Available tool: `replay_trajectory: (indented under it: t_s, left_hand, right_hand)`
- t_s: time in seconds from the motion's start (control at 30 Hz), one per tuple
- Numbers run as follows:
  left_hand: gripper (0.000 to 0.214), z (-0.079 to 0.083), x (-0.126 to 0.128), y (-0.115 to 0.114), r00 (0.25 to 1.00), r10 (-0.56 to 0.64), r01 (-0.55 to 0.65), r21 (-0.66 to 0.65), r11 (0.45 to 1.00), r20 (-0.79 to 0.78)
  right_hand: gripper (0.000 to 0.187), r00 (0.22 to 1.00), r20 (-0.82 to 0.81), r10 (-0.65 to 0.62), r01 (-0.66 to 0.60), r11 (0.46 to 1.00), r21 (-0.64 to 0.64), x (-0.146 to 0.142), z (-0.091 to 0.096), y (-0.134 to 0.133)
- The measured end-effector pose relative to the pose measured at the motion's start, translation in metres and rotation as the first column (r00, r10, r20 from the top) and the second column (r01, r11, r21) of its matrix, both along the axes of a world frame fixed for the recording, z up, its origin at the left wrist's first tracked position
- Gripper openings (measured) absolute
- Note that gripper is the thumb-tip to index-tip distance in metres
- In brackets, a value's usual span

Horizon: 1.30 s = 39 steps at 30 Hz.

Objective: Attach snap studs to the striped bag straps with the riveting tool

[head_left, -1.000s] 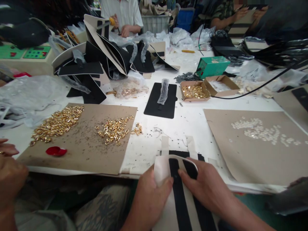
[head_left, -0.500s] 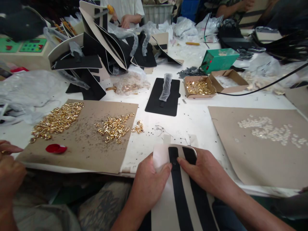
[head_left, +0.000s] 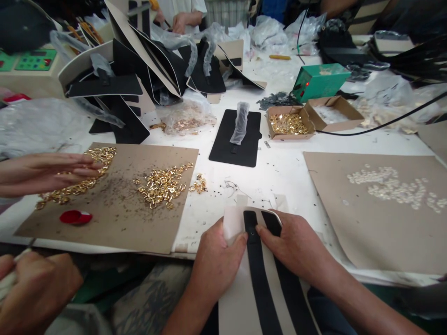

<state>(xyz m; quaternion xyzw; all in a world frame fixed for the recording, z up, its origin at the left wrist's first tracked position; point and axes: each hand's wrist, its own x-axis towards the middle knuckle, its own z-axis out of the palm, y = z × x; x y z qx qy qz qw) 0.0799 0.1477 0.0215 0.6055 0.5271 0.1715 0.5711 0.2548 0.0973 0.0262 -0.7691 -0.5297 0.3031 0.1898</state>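
A beige panel with two black strips (head_left: 240, 284) lies bent at its top end between my hands, above my lap. On its left edge my left hand (head_left: 218, 258) is closed, the thumb lying beside the nearer black strip. My right hand (head_left: 296, 244) grips the upper right edge, with its thumb pressed on the same strip near a small hole or stud. The fingers of both hands are hidden behind the panel. Beyond it on the table lies a black panel (head_left: 223, 135) bearing a strap wrapped in clear plastic (head_left: 240, 123).
On the left brown board (head_left: 115, 223) are gold metal fittings (head_left: 162, 186) and a red lid-like piece (head_left: 75, 217). A co-worker's hands (head_left: 45, 174) are there. Small whitish pieces (head_left: 394, 186) lie at right. Behind stand a gold-filled box (head_left: 289, 124), a green device (head_left: 321, 81) and stacked panels (head_left: 139, 70).
The co-worker at left has reached one hand over the gold fittings, and the other hand shows a pale tool. My hands stay in nearly the same place on the panel.
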Motion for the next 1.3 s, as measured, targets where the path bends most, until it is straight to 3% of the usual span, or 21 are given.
replay_trajectory:
  t_s: [0.4,0.5,0.57,0.63,0.7,0.77,0.83,0.9,1.1,1.2,1.3]
  left_hand:
    - [0.023,-0.003,0.001,0.002,0.998,-0.047,0.048,0.034,0.998,-0.048]
    - [0.034,-0.007,-0.001,-0.002,0.979,-0.003,0.042,0.190,0.981,-0.203]
    - [0.061,-0.009,-0.002,-0.005,0.950,0.099,0.041,0.435,0.900,-0.295]
    - [0.076,-0.008,-0.001,-0.008,0.928,0.142,0.127,0.650,0.749,-0.344]
    - [0.053,-0.004,0.001,-0.011,0.915,0.033,0.291,0.712,0.640,-0.403]
    - [0.025,0.000,0.004,-0.013,0.890,-0.120,0.418,0.681,0.602,-0.440]
    - [0.020,0.003,0.005,-0.014,0.880,-0.191,0.455,0.658,0.600,-0.434]
    - [0.013,0.001,0.004,-0.015,0.893,-0.177,0.431,0.668,0.607,-0.415]
    - [0.017,-0.021,0.001,-0.010,0.940,-0.129,0.326,0.730,0.601,-0.315]
    - [0.019,-0.030,-0.002,-0.008,0.955,-0.121,0.286,0.745,0.603,-0.270]
    - [0.020,-0.038,-0.004,-0.006,0.968,-0.108,0.245,0.765,0.595,-0.226]
  right_hand:
    - [0.019,0.998,0.067,0.020,-0.018,0.999,-0.028,-0.001,-0.004,0.001]
    - [0.019,0.996,0.086,0.020,-0.017,0.999,-0.035,-0.002,-0.005,0.000]
    - [0.019,0.995,0.095,0.023,-0.019,0.999,-0.042,-0.002,-0.004,0.000]
    - [0.021,0.995,0.098,0.029,-0.026,0.999,-0.033,-0.002,-0.004,0.000]
    - [0.023,0.995,0.098,0.035,-0.034,0.999,-0.007,-0.002,-0.004,0.001]
    - [0.023,0.994,0.103,0.035,-0.037,0.999,0.020,-0.003,-0.004,0.001]
    - [0.021,0.993,0.115,0.038,-0.043,0.998,0.041,-0.004,-0.002,0.000]
    - [0.019,0.990,0.133,0.036,-0.047,0.996,0.075,-0.006,0.003,-0.002]
    - [0.016,0.990,0.119,-0.079,0.042,0.957,0.286,-0.005,0.022,-0.021]
    - [0.023,0.974,0.074,-0.214,0.176,0.920,0.349,0.021,0.019,-0.037]
    - [0.023,0.929,0.134,-0.346,0.283,0.893,0.349,0.070,0.007,-0.054]
